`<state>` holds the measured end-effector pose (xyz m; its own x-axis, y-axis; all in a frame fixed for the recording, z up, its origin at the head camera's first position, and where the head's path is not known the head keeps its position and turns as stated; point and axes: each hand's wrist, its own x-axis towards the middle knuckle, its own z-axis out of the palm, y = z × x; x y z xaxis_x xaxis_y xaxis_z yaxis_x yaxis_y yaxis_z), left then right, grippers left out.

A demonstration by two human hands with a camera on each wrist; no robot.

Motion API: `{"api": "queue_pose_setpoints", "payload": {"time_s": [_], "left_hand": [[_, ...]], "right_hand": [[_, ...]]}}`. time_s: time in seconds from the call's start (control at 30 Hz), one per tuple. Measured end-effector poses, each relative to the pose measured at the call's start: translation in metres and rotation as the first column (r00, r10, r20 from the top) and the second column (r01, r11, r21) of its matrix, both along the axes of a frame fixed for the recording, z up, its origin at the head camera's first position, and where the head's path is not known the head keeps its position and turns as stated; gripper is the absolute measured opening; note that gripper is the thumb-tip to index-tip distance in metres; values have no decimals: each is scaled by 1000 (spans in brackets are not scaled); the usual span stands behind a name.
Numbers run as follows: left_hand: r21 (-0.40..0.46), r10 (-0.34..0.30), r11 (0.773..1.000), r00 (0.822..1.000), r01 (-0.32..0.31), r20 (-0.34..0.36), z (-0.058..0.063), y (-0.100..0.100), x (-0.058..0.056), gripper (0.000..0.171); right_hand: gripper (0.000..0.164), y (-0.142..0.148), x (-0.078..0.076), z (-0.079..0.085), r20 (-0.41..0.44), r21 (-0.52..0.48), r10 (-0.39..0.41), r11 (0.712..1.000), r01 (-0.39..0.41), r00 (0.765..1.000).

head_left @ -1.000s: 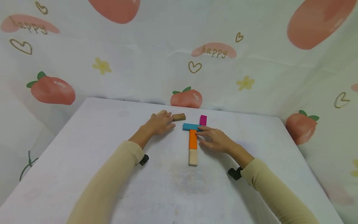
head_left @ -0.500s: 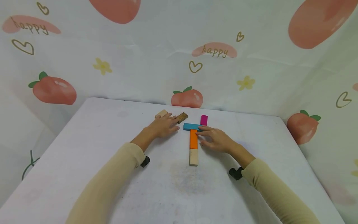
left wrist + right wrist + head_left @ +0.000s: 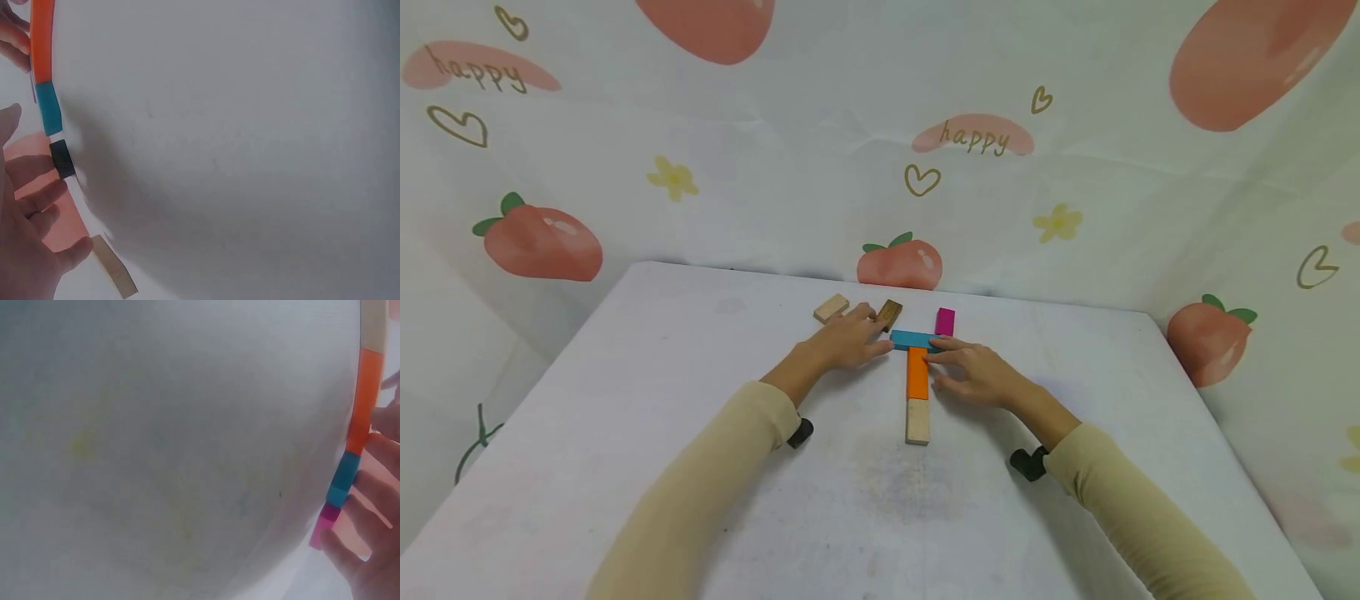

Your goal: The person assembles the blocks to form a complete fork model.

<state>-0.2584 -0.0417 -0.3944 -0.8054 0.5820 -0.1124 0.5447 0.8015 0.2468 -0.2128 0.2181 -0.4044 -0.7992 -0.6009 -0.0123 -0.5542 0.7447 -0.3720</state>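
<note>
My left hand (image 3: 848,337) reaches over the table's far half, its extended fingers touching a brown wooden block (image 3: 891,312) that lies slanted. In the left wrist view this block (image 3: 62,159) looks dark and sits just beyond the end of the blue block (image 3: 49,109). My right hand (image 3: 976,375) rests its fairly straight fingers on the right part of the blue block (image 3: 910,339) and beside the orange block (image 3: 917,373). The orange block meets the blue one in a T, with a pale wooden block (image 3: 917,421) below it. A magenta block (image 3: 945,322) stands against the blue block's far right side.
Another pale wooden block (image 3: 831,308) lies behind my left hand, near the back of the white table (image 3: 820,517). A white cloth (image 3: 805,167) printed with peaches hangs along the table's far edge.
My left hand has moved right, and the brown block has shifted slightly right and turned from nearly crosswise to pointing away. The left pale block is now uncovered. My right hand stays in place.
</note>
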Motion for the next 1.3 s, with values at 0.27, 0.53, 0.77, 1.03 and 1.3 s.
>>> {"api": "queue_pose_setpoints", "payload": {"time_s": [0.27,0.53,0.77,1.03,1.3], "left_hand": [[26,36,999,998,-37,44,0,7,-2,65],[58,39,997,997,-42,62,-4,14,-3,65],[55,27,998,996,-32,91,-5,16,-7,64],[44,-3,999,994,-1,111,-4,19,-7,70],[21,-13,1000,987,10,163,-2,23,-6,82]], "right_hand": [[43,-1,-2,1,-6,9,16,1000,-16,1000],[45,-2,-1,6,-64,54,51,997,-48,997],[42,-1,1,5,-76,55,89,995,-85,993],[40,-2,2,7,-76,52,89,995,-85,993],[41,-2,2,5,-56,44,81,996,-79,995]]}}
